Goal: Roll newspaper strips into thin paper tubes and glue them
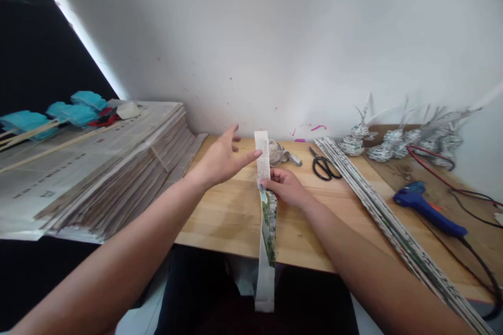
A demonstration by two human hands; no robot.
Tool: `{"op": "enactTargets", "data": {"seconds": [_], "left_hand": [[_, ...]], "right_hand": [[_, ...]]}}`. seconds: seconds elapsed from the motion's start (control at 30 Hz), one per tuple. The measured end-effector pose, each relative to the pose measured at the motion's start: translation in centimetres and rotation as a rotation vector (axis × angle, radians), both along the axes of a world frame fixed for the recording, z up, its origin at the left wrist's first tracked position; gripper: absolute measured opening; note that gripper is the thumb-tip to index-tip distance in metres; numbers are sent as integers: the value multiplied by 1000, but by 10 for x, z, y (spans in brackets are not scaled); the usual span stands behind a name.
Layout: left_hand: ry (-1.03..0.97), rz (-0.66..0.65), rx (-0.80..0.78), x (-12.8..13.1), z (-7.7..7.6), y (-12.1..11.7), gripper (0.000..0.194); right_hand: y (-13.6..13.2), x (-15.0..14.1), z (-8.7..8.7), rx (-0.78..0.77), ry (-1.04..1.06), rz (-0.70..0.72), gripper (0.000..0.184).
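A long, narrow strip of newspaper (pixel 266 230) hangs over the front edge of the wooden table, its upper end standing up above the tabletop. My right hand (pixel 288 187) pinches it partway up between thumb and fingers. To the left, my left hand (pixel 226 158) is open with fingers apart; its thumb tip overlaps the strip's upper part, and I cannot tell whether it touches. Behind the strip lies a crumpled greyish bundle (pixel 278 153). Black-handled scissors (pixel 324 166) rest right of that.
A tall newspaper stack (pixel 129 167) stands left, with sticks and blue-wrapped pieces (pixel 76 113) on top. Rolled paper sticks (pixel 377 201) run diagonally at right. Beyond them lie a blue glue gun (pixel 430 209) with its cord and several woven paper pieces (pixel 389 145). A white wall rises behind.
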State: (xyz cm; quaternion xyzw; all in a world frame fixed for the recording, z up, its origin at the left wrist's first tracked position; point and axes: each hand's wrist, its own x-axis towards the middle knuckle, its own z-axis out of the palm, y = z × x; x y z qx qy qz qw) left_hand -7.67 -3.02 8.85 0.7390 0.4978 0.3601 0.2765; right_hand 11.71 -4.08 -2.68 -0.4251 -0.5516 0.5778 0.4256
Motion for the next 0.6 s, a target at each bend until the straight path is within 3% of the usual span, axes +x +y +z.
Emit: {"op": "enactTargets", "data": {"seconds": [0.1,0.2,0.27,0.37,0.47,0.6], "left_hand": [[-211,-130,-416,12,-32,32,78],[-387,-163,-470,28,-48,43,48],[-485,-150,-426,36,-47,46,40],[-534,-143,-334,40,-30,50,34],[-543,-169,-253,37,-3,49,32],[-501,-197,-167,26,35,33,30]], "right_hand": [[-1,-3,-1,-7,6,11,36],[-4,-4,-1,-35,54,13,40],[-7,-2,2,-103,104,69,45],[-13,1,9,-162,124,245,51],[-16,4,16,-138,33,399,49],[-17,2,17,-68,-86,434,39]]}}
